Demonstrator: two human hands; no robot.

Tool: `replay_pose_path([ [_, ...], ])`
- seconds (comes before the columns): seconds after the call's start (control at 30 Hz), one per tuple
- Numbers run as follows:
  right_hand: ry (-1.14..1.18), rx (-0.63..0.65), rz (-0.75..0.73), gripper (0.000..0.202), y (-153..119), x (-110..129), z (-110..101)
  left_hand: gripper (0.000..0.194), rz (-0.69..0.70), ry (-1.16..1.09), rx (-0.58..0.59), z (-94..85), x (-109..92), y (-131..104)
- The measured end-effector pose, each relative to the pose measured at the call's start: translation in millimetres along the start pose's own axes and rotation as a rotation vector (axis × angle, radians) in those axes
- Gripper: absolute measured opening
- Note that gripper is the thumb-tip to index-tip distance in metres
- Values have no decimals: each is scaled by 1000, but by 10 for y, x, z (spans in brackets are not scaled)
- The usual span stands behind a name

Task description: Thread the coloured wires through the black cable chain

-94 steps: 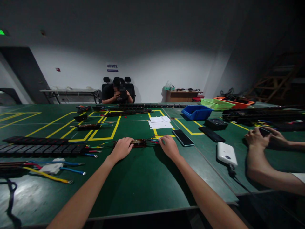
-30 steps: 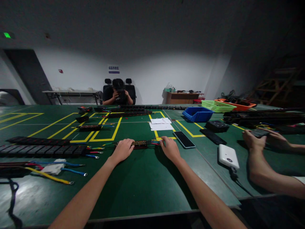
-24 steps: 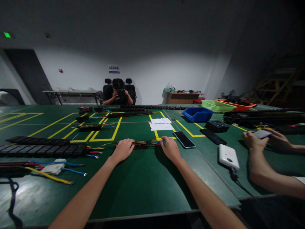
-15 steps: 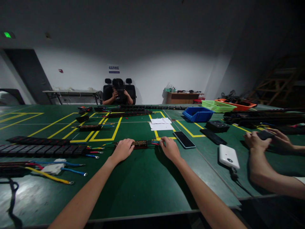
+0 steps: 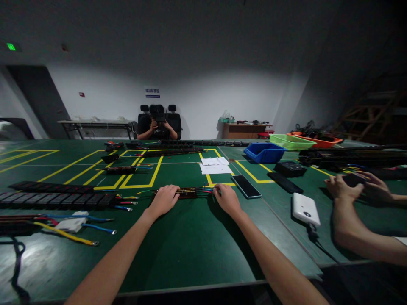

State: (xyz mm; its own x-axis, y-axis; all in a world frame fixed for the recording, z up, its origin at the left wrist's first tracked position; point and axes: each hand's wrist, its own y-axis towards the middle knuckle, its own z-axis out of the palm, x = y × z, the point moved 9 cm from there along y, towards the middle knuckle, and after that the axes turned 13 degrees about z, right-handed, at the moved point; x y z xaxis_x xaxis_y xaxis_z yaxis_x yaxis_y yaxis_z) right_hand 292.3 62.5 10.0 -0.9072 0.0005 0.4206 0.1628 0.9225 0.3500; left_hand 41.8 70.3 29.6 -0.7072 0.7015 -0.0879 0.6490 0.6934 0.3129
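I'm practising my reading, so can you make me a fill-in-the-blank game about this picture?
The left hand rests on a small part that is mostly ____ in colour.
The phone lies to the ____ of the right hand.
The tray nearest the white paper is ____.
The tape lines on the green table are ____.

Missing words: black; right; blue; yellow.

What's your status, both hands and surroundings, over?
Left hand on the black wired bar. Right hand at its coloured wires. Phone close by the right hand, not touching.
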Motion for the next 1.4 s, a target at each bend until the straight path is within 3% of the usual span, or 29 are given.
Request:
replay_pose_path([
  [0.23, 43, -60, 1, 25, 11, -4, -65, 35, 1, 11, 3, -6, -7, 3],
  [0.47, 7, 36, -11, 24, -4, 4, 39, 35, -1, -4, 4, 17, 18, -6],
  [0.9, 55, -24, -22, 23, -2, 13, -43, 35, -8, -13, 23, 13, 12, -10],
  [1.1, -2, 68, -35, 26, -6, 37, 59, 35, -7, 21, 15, 23, 23, -4],
  [1.4, 14, 26, -27, 26, -2, 16, 41, 34, -7, -2, 8, 29, 33, -10],
])
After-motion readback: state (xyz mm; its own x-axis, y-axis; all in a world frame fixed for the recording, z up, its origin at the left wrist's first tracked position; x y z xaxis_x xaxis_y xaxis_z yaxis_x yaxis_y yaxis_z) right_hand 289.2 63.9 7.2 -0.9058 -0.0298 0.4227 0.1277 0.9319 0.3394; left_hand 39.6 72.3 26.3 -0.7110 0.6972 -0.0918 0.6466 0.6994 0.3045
